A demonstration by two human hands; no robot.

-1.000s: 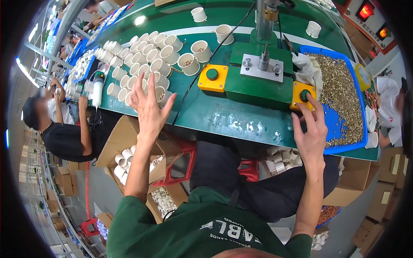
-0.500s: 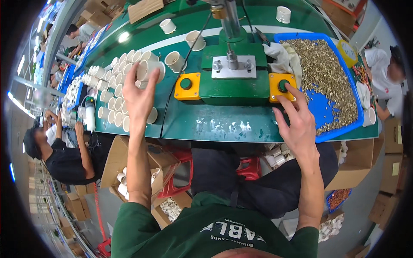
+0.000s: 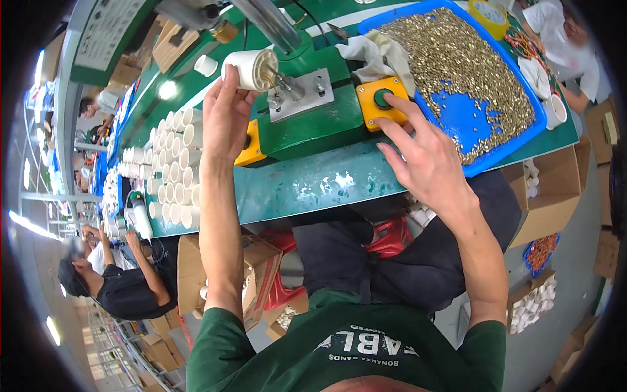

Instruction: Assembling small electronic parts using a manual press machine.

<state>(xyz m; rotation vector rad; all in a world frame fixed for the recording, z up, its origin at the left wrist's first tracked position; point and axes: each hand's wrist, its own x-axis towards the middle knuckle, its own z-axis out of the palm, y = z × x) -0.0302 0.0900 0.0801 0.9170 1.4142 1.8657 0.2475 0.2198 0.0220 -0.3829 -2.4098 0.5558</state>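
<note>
A white plastic cup-shaped part (image 3: pixel 245 69) is in my left hand (image 3: pixel 227 121), tipped on its side with its base facing the metal fixture (image 3: pixel 292 90) on the green press (image 3: pixel 310 127). Thumb and fingers close round its lower left side. Thin brass-coloured pins show between the part's base and the fixture. My right hand (image 3: pixel 428 150) is at the right yellow button box (image 3: pixel 373 116), its fingers apart and its index fingertip on or just by the green button (image 3: pixel 383 98). The left yellow button box (image 3: pixel 251 146) is partly behind my left wrist.
Rows of white cups (image 3: pixel 171 166) stand on the green table to the left. A blue tray (image 3: pixel 467 168) of small brass pieces lies right of the press, beside a crumpled white cloth (image 3: pixel 372 57). A person in black (image 3: pixel 124 287) works at the left; cardboard boxes (image 3: pixel 552 193) stand below.
The view has tilted. My left hand has brought the white cup-shaped part from beside the cup rows to the press fixture. My right hand stays at the right button box.
</note>
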